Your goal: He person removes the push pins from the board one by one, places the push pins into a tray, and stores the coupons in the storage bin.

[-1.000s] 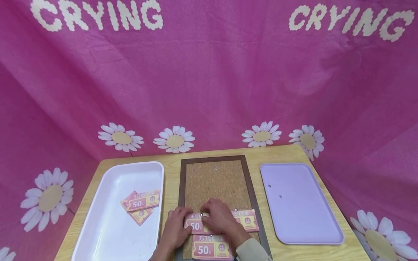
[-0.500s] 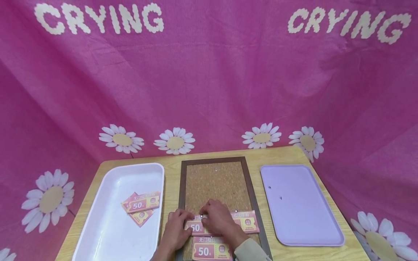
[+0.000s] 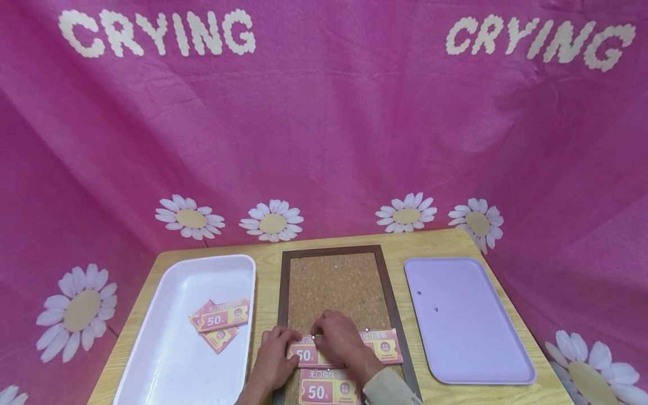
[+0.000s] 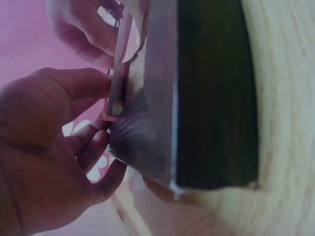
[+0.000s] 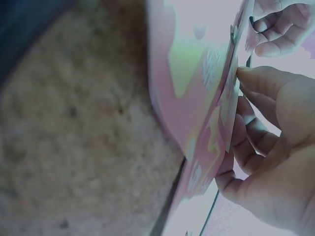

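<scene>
My left hand [image 3: 274,357] holds the left end of a pink-and-yellow coupon [image 3: 304,353] near the left frame of a corkboard [image 3: 336,287]. In the left wrist view, the thumb meets the coupon's edge while other fingers lie by the frame. Above the coupon, my right hand [image 3: 340,337] has bent fingers on or close to it and hides its right part. A small pushpin [image 3: 313,337] shows at the right fingertips; whether they pinch it is unclear. Another coupon [image 3: 388,346] lies to the right, with a pin [image 3: 367,330] at its top. A third coupon [image 3: 329,388] lies below.
A white tray [image 3: 147,337] with several loose coupons [image 3: 223,320] stands left of the board. On the right, a lilac tray [image 3: 476,337] bears small pins [image 3: 419,293]. The wooden table [image 3: 268,270] meets a magenta flowered cloth [image 3: 324,140] behind.
Both hands stay at the same coupon, with almost no movement. The whole head view has shifted slightly downward in the picture; the pin keeps its place beside the right fingertips.
</scene>
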A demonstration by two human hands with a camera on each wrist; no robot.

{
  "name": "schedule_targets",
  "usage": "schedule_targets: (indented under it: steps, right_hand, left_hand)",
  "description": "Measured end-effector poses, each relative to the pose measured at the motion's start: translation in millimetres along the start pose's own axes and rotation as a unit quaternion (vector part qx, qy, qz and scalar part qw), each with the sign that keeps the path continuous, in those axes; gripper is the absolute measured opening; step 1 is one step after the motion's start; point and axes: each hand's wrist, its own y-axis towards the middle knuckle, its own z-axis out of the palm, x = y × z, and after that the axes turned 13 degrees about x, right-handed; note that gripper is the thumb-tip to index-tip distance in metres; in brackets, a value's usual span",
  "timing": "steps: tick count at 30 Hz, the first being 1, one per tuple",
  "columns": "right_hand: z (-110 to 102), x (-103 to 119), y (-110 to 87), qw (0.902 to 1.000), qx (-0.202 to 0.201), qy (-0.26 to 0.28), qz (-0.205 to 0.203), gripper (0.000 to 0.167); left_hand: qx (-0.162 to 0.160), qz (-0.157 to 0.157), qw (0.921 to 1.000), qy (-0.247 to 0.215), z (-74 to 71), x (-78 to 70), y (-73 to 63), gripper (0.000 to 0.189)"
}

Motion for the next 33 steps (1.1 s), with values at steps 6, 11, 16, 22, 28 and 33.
schedule_targets:
  steps: [6,11,16,22,28,33]
  right_hand:
    - [-1.1,-0.5,1.8,0.9998,0.013,-0.006,-0.010,0.016]
    - [-1.4,-0.9,4.3,0.9995,0.019,-0.013,-0.021,0.015]
    - [-1.2,-3.2,6.0,0.9988,0.025,-0.025,-0.033,0.012]
    - [-2.4,-3.8,5.8,0.9981,0.035,-0.029,-0.040,0.009]
    - [-3.1,-4.9,7.3,0.9977,0.034,-0.038,-0.045,0.010]
    - [-2.7,-7.0,8.5,0.9980,0.043,-0.027,-0.039,0.012]
  left_hand:
    - [0.001,-0.001,1.0000,0.001,0.0,0.5,-0.2,0.031]
    - [-0.004,0.004,1.0000,0.005,-0.3,0.7,-0.7,0.031]
    - [0.001,0.001,1.0000,0.005,-0.3,-0.5,-1.3,0.032]
    - [0.003,-0.003,1.0000,0.006,0.4,-0.8,-0.5,0.034]
    - [0.009,-0.013,0.9999,0.004,-0.3,-0.9,1.3,0.035]
    - [0.025,-0.026,0.9993,0.000,-1.3,-2.1,2.3,0.037]
